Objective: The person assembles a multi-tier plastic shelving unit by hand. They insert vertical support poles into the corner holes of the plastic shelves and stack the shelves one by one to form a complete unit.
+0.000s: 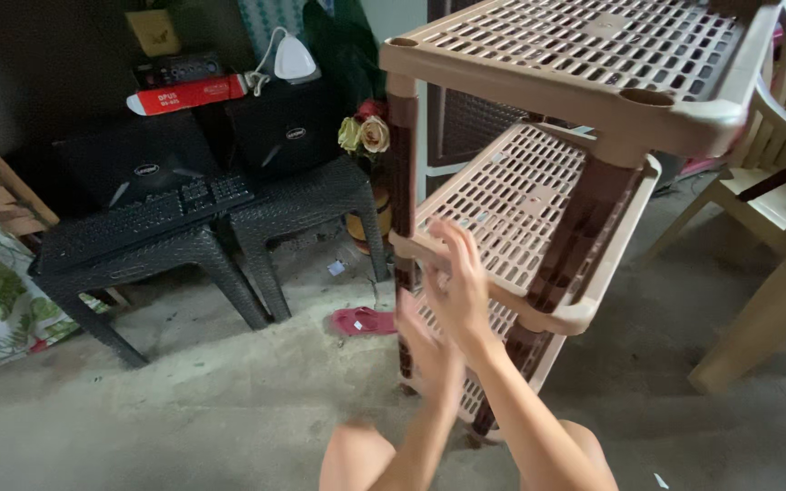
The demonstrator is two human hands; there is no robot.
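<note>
**Inspector:** As matters stand, the tiered plastic rack point(538, 191) is upright on the concrete floor point(184, 409), just in front of the person. Three beige slotted shelves are in place on brown corner posts, and the front posts look seated in their sockets.

**Clerk:** And the hands?

**Inspector:** The right hand point(458, 282) lies against the front edge of the middle shelf point(511, 214), fingers spread and partly curled at the rim. The left hand point(425, 341) is lower, near the front-left post point(404, 173), fingers extended. Whether it grips anything I cannot tell; it is blurred.

**Clerk:** What is outstanding?

**Inspector:** In my judgement the frame is largely assembled. The open sockets on the top shelf point(584, 45) carry nothing. The rear posts are mostly hidden, so I cannot confirm them. The hands appear to be checking or pressing the middle joint.

**Clerk:** Surroundings?

**Inspector:** Two dark woven stools point(229, 227) to the left, a cream plastic chair point(775, 191) to the right, a pink sandal point(361, 321) on the floor.
</note>
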